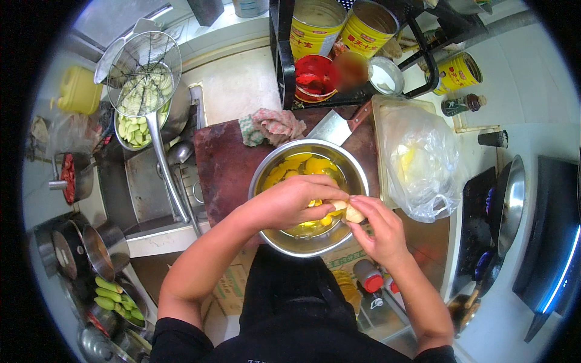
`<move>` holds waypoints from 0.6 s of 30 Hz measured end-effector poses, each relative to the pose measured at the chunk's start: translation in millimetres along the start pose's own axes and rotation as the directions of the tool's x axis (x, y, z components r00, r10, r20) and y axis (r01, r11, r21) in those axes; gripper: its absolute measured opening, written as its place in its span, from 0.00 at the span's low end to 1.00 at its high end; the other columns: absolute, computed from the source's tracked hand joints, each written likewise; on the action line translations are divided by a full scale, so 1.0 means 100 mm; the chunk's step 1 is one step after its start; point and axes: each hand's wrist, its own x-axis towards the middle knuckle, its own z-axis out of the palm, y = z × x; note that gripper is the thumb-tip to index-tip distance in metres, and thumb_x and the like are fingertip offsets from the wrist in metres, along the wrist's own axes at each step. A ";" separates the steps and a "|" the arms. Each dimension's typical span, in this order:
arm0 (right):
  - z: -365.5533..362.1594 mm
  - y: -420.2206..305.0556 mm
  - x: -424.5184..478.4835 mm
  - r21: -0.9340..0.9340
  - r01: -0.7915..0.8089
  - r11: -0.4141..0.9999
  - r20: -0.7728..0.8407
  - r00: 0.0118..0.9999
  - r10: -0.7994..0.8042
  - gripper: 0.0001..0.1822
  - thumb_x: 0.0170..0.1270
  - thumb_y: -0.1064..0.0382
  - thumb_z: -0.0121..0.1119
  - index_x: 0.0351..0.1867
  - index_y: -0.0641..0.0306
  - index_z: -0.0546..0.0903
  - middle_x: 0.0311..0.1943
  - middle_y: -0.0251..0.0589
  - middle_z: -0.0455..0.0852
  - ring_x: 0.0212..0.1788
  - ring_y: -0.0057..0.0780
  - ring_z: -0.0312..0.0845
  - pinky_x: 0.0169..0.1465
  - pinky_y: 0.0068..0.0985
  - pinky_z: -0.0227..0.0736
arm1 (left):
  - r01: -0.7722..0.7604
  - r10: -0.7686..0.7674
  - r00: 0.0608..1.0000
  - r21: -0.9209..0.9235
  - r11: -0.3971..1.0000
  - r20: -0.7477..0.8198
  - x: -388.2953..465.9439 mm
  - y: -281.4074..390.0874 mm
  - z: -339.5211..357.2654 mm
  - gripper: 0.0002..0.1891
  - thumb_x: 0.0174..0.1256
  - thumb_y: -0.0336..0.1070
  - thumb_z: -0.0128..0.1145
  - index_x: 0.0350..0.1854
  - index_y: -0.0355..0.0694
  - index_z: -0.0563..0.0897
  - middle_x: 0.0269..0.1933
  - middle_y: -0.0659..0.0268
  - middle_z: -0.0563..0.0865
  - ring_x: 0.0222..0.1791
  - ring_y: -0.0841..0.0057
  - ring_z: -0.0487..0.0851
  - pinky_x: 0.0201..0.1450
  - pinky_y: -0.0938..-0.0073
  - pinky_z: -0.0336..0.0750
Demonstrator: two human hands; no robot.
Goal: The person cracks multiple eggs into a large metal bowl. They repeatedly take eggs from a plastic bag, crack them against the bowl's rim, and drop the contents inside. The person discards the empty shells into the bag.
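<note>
A steel mixing bowl stands in front of me on a dark red board. Raw cracked eggs, with whole yolks in clear white, lie in it. Over the bowl's right half, my left hand and my right hand meet fingertip to fingertip. Between them is a pale cracked eggshell, each hand gripping one part of it. The left palm hides the middle of the bowl. Beyond the bowl's far rim lie a cleaver with a wooden handle and a crumpled checked cloth.
At right, a plastic bag rests on a tray; past it, a wok sits by lit burners. At left, a wire strainer lies across a pot of sliced green vegetable beside the sink. Yellow tins fill a black rack.
</note>
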 end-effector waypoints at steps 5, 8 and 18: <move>0.02 -0.03 0.00 0.095 -0.077 0.992 -0.052 0.995 0.083 0.22 0.59 0.71 0.72 0.56 0.64 0.82 0.54 0.48 0.87 0.53 0.42 0.87 0.55 0.33 0.83 | -0.018 0.018 0.996 -0.003 1.000 -0.091 -0.02 0.02 0.02 0.17 0.69 0.30 0.63 0.59 0.36 0.85 0.53 0.54 0.86 0.53 0.56 0.85 0.58 0.62 0.78; 0.17 0.03 -0.13 0.406 -0.311 0.859 -0.012 0.939 0.345 0.22 0.62 0.71 0.70 0.59 0.64 0.81 0.55 0.47 0.87 0.54 0.35 0.87 0.56 0.30 0.83 | 0.094 -0.093 0.988 0.001 0.996 -0.127 0.02 0.11 0.01 0.16 0.68 0.31 0.64 0.57 0.37 0.86 0.49 0.55 0.87 0.49 0.59 0.85 0.54 0.63 0.79; 0.82 -0.14 -0.38 0.977 -0.209 -0.046 0.201 0.821 0.534 0.26 0.71 0.69 0.65 0.69 0.65 0.72 0.66 0.44 0.78 0.68 0.32 0.75 0.69 0.31 0.75 | 0.134 -0.078 0.976 0.275 0.952 -0.205 -0.01 0.53 0.12 0.13 0.60 0.39 0.73 0.42 0.38 0.86 0.36 0.62 0.85 0.36 0.66 0.85 0.40 0.68 0.78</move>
